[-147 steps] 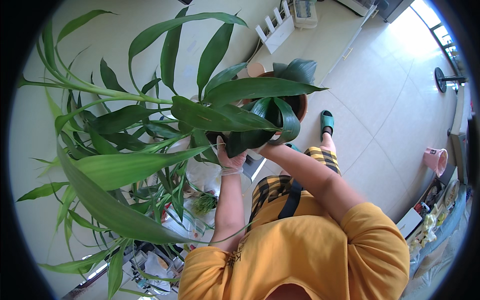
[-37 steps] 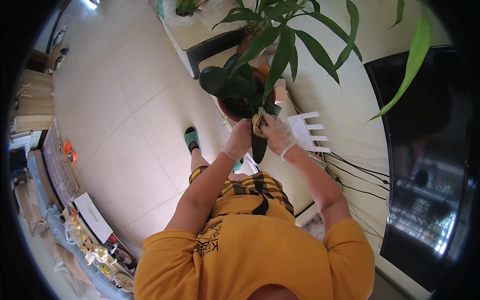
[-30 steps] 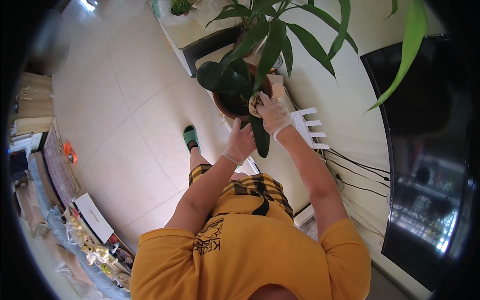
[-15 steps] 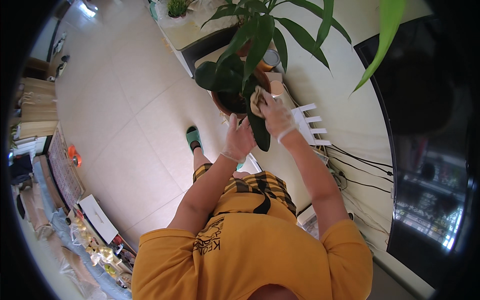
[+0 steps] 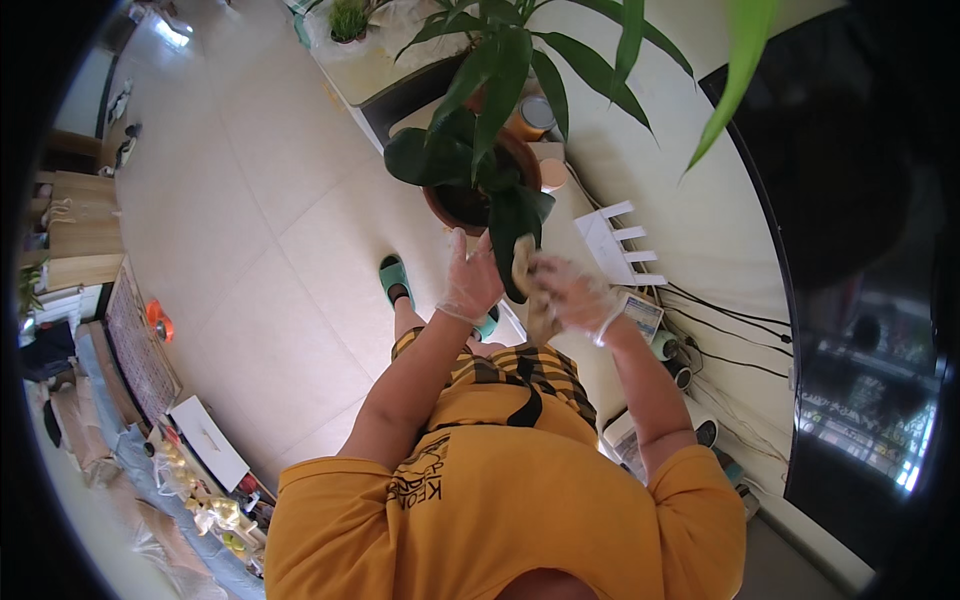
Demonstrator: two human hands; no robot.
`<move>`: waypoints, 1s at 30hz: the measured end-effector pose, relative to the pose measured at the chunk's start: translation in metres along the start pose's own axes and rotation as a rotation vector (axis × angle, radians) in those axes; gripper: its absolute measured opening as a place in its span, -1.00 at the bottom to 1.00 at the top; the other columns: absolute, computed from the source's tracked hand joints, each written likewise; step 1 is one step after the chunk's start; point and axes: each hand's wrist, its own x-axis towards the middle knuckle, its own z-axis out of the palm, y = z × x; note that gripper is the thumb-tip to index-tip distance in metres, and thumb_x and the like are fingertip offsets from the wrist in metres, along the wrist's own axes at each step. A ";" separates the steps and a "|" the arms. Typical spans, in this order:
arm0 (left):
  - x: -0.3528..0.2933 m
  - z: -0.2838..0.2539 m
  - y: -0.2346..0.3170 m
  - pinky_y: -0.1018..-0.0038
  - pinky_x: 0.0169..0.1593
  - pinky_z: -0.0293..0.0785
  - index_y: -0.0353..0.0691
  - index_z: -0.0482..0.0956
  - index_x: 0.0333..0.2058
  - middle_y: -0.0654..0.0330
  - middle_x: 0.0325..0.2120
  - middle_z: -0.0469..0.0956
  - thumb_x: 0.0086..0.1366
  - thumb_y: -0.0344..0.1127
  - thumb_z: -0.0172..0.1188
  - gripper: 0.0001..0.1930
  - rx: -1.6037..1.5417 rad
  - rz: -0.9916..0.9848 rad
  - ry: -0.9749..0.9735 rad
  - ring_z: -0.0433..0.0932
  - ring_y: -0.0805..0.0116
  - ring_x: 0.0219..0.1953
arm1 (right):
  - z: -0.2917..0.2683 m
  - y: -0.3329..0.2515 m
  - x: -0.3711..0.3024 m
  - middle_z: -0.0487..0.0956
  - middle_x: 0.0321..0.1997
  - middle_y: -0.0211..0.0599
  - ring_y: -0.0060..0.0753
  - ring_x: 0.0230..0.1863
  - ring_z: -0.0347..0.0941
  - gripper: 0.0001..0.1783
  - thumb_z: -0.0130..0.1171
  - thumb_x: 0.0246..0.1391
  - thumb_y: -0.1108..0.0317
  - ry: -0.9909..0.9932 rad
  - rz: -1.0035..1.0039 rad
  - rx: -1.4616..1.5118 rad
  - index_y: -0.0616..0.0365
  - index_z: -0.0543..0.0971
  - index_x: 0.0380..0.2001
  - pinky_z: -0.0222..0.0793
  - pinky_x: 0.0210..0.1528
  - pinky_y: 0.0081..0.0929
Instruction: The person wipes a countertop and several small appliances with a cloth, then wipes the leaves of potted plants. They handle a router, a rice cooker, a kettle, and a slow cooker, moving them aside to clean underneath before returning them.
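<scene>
A dark green broad leaf (image 5: pixel 508 240) hangs toward me from a potted plant in a brown round pot (image 5: pixel 437 207). Beside the leaf's left edge is my left hand (image 5: pixel 472 280), in a clear thin glove, thumb and fingers apart; its fingertips partly pass behind the leaf. My right hand (image 5: pixel 580 295), gloved too and slightly blurred, grips a beige cloth (image 5: pixel 540 320). The cloth lies along the right side of the leaf's lower half, its loose end hanging below. Another wide leaf (image 5: pixel 420 158) spreads over the pot's left side.
Long narrow leaves (image 5: pixel 505 90) arch overhead. A white router-like device with upright prongs (image 5: pixel 618 245) and black cables (image 5: pixel 725 318) are at the right, before a large dark screen (image 5: pixel 850 250). A capped orange can (image 5: pixel 535 118) stands behind the pot.
My right hand has moved down the leaf and to the right with the cloth, whose end now hangs loose. My left hand stays near the leaf, almost unmoved.
</scene>
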 end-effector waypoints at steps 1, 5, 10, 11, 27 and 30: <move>-0.002 -0.006 0.000 0.06 0.45 0.02 -0.04 0.28 0.38 0.21 0.39 0.27 0.46 0.34 -0.22 -0.27 -0.044 -0.001 0.039 0.22 0.15 0.40 | -0.011 -0.002 0.011 0.43 0.29 -0.19 0.09 0.10 0.46 -0.55 0.10 0.04 0.54 0.069 0.031 0.102 0.10 0.59 0.05 0.43 0.17 -0.13; 0.005 -0.015 -0.004 0.17 0.42 0.16 -0.05 0.31 0.35 0.18 0.36 0.33 0.41 0.43 -0.17 -0.21 -0.117 -0.071 0.126 0.33 0.11 0.35 | -0.028 -0.002 0.075 0.45 0.26 -0.17 0.08 0.11 0.46 -0.63 0.05 0.07 0.54 0.205 0.068 -0.270 0.14 0.60 -0.03 0.44 0.13 -0.14; 0.001 0.001 -0.011 0.08 0.46 0.07 -0.05 0.26 0.38 0.15 0.38 0.28 0.38 0.46 -0.15 -0.16 -0.070 -0.048 0.178 0.26 0.07 0.39 | 0.023 -0.009 0.059 0.47 0.22 -0.18 0.10 0.05 0.48 -0.61 0.07 0.02 0.55 0.099 0.056 -0.348 0.07 0.62 -0.05 0.47 0.10 -0.12; 0.001 -0.006 -0.011 0.06 0.47 0.03 -0.06 0.22 0.41 0.13 0.41 0.23 0.39 0.45 -0.16 -0.15 -0.062 -0.032 0.195 0.24 0.05 0.40 | 0.036 -0.008 0.039 0.47 0.22 -0.19 0.09 0.04 0.48 -0.60 0.08 0.02 0.55 0.116 0.037 -0.353 0.06 0.63 -0.05 0.47 0.10 -0.13; 0.016 -0.005 -0.015 0.12 0.44 0.13 -0.12 0.34 0.32 0.11 0.28 0.43 0.47 0.22 -0.05 -0.35 -0.055 -0.011 0.124 0.35 0.07 0.34 | 0.000 0.023 0.084 0.44 0.30 -0.15 0.10 0.14 0.46 -0.52 0.19 0.03 0.41 0.353 0.095 -0.103 0.07 0.58 0.09 0.42 0.19 -0.12; 0.006 0.024 -0.023 0.04 0.42 0.16 -0.07 0.26 0.37 0.10 0.35 0.32 0.48 0.23 -0.07 -0.33 -0.098 -0.037 0.200 0.29 0.01 0.36 | 0.024 0.003 0.055 0.39 0.33 -0.25 0.07 0.08 0.45 -0.56 0.21 0.03 0.41 0.210 0.140 -0.328 -0.03 0.63 0.04 0.46 0.12 -0.12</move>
